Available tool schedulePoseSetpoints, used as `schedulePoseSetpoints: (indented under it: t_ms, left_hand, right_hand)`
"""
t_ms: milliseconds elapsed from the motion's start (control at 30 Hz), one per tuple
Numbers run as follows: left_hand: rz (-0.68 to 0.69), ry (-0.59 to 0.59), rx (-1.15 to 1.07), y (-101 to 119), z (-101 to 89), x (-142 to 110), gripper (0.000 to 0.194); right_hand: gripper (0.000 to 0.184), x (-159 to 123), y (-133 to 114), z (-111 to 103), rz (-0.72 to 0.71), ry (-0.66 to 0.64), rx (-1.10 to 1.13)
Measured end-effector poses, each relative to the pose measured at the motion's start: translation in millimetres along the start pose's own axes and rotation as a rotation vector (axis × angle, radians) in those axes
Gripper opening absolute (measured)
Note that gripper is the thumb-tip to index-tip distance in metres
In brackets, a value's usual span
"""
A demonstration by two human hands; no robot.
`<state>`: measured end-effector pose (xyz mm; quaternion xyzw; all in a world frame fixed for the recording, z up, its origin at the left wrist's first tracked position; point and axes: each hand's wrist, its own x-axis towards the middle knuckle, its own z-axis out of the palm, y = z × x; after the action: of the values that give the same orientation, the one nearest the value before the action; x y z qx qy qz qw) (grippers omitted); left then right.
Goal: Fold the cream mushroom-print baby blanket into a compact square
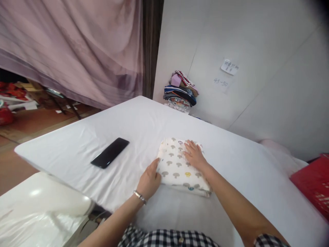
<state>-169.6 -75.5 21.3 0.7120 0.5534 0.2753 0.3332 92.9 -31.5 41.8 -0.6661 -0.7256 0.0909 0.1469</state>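
Observation:
A folded white cloth (177, 165) printed with grey, yellow and blue mushrooms lies in a thick square on the white-covered table. My left hand (149, 180) grips its left edge, thumb near the front corner and the other fingers closed along the side, their tips partly hidden. Flat on top of the cloth, toward its far right part, rests my right hand (194, 154) with fingers spread. To the left lies a black phone (110, 153), apart from both hands.
Beyond the table (84, 140), a stack of folded clothes (180, 91) stands against the pale wall. A pink curtain (84, 44) hangs at the back left. A red bag (312, 181) sits at the right, and a glossy white plastic-covered surface (38, 206) at the near left.

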Motion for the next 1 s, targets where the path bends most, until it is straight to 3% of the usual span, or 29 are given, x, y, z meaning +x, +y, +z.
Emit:
schedulePoseSetpoints:
  t_ms: [67,167,300,400,500,633,767,933,1000]
  left_hand:
    - [-0.104,-0.044,-0.105,0.2,-5.5,3.7,0.062]
    - [-0.218,-0.031,-0.264,-1.6,-9.7,13.6,0.056]
    - [-0.293,-0.024,-0.354,-2.1,-7.5,31.3,0.059]
    - [-0.366,-0.049,-0.427,3.5,-6.8,43.9,0.065]
    - [-0.487,-0.132,-0.632,12.5,-10.3,53.8,0.067]
    - [-0.554,-0.353,-0.957,21.0,-18.0,60.7,0.044]
    - [-0.621,-0.429,-1.054,22.4,-23.4,63.0,0.036]
    - [-0.562,-0.456,-1.025,27.5,-21.3,65.5,0.041]
    - [-0.528,-0.401,-0.984,30.1,-15.2,66.3,0.051]
  right_hand:
    - [0.050,-11.1,12.3,-5.0,0.087,0.133,0.140]
    - [0.054,-38.9,31.7,-8.9,0.355,0.260,0.483]
    - [0.063,-80.1,37.9,-10.8,0.688,0.254,0.978]
    - [0.073,-97.4,34.2,-13.5,0.790,0.204,1.105]
    - [0.078,-97.6,37.1,-15.5,0.797,0.116,1.068]
    - [0.072,-82.9,43.6,-16.3,0.657,-0.001,1.081]
    - [0.062,-68.1,40.3,-18.4,0.538,-0.076,1.166]
    - [0.072,-52.4,43.6,-23.8,0.528,0.099,1.257]
    - [0.081,-47.2,49.1,-26.4,0.552,0.171,1.279]
